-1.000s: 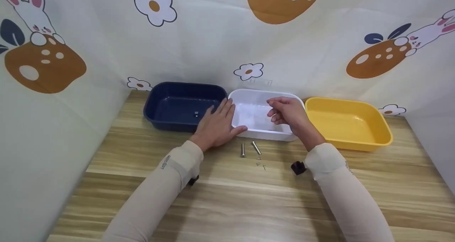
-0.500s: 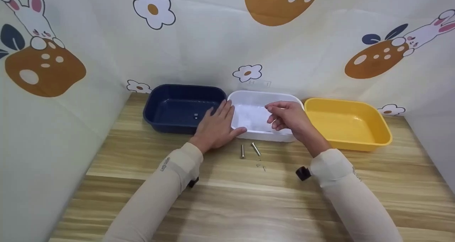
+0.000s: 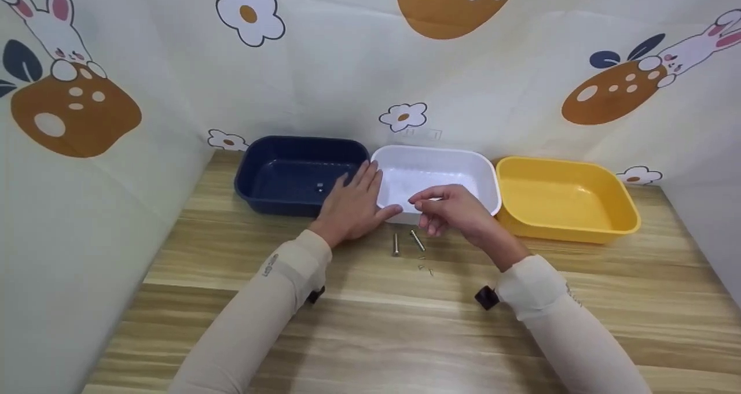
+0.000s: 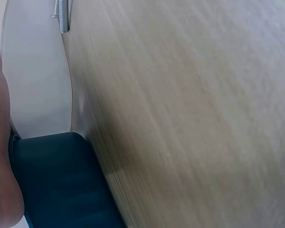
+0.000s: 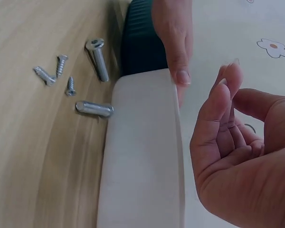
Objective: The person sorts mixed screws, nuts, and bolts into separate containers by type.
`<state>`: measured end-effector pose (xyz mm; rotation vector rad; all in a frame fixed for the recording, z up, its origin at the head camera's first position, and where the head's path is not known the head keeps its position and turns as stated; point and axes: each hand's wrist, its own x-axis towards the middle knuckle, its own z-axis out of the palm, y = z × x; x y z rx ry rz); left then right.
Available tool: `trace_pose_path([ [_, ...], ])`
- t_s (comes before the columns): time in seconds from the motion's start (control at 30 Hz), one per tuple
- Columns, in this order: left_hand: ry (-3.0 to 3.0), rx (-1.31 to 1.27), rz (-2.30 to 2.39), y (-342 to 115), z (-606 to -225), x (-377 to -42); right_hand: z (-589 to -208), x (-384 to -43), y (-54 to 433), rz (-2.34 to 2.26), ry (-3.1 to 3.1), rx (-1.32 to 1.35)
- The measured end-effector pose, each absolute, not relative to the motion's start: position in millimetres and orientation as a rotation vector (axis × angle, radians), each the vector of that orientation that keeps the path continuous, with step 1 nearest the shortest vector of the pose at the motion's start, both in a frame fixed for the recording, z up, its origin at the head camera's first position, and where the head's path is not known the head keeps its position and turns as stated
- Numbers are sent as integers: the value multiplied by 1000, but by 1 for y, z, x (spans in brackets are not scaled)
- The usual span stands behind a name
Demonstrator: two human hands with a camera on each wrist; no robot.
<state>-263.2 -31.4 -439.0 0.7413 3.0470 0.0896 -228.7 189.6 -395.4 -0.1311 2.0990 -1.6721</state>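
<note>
My left hand rests, fingers outstretched, across the meeting rims of the navy tray and the white tray. Over the white tray's front rim hovers my right hand, its thumb and forefinger drawn close together. In the right wrist view nothing shows between those fingertips, though the thumb tip is hidden behind the forefinger. In front of the white tray lie two thick metal bolts, one bolt and another bolt. Beside them are three small screws, among them a pointed screw.
A yellow tray stands right of the white one. Inside the navy tray is a small shiny metal piece. Behind the trays hangs a printed cloth. All of this stands on a wood-grain table.
My right hand has moved left and toward me, from above the white tray's middle to its front rim. My left hand stays in place, and the bolts and screws lie as before.
</note>
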Motion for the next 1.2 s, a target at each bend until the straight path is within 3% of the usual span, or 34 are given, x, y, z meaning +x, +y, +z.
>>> trace_pose_path([
  [1.2, 3058, 757, 105, -32, -438, -263, -447, -213, 168, -1443, 2068, -186],
])
